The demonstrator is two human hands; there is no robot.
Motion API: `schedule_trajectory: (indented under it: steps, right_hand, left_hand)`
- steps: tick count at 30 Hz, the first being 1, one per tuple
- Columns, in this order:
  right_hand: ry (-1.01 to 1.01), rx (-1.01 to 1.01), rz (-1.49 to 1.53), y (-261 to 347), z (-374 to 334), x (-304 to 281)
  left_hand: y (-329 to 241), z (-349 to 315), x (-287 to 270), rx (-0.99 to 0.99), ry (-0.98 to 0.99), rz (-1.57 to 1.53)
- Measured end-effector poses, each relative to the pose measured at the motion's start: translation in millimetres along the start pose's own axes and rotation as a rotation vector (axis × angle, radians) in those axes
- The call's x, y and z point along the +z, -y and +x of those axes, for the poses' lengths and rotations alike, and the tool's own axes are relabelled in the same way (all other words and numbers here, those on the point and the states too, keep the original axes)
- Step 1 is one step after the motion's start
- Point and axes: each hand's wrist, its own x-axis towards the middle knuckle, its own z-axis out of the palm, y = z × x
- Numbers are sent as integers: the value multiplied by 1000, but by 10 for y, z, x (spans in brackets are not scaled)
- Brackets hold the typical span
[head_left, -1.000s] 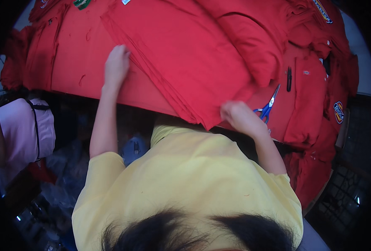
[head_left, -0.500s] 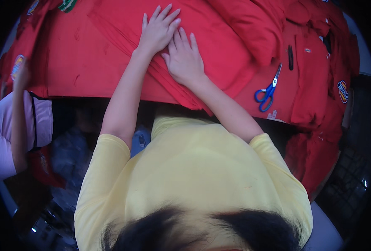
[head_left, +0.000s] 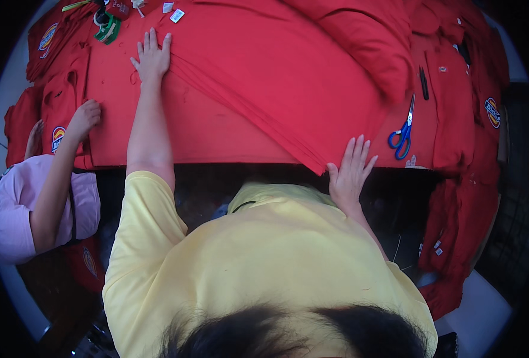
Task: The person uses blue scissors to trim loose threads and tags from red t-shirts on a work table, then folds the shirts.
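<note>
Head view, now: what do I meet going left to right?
Co-worker's inner hand → green object → wearer's left hand → wearer's right hand → blue-handled scissors → slim black tool → oval patch at far right. Layered red fabric omitted: overlaps right hand's span.

Head-worn view (wide fisheye), facing down, above red table (head_left: 205, 134)

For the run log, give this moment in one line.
left hand: open, by left edge of red cloth; right hand: open, by its nearest corner; scissors: right of it
</note>
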Motion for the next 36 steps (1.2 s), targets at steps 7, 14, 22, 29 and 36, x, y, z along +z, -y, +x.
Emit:
schedule_trajectory:
  steps: [7,14,22,29,36]
  right_hand:
    - [-43,110,-78,-84,-379,114]
    - [-8,224,-39,-220,-577,-41]
    - [-239,-28,198,-264,-375,-123]
    - [-135,-348,337,-239,149,-674]
    - [228,-541,683,292,1614,-1444]
  left_hand:
    - [221,-355,-243,-179,77,148]
    - [1085,-1783,-405,-267,-1,250]
    - [535,-2133,-516,162,-194,92]
    - [-718,-2223,-471,455,88,56]
    - [198,-1873,-559,-106,44,202]
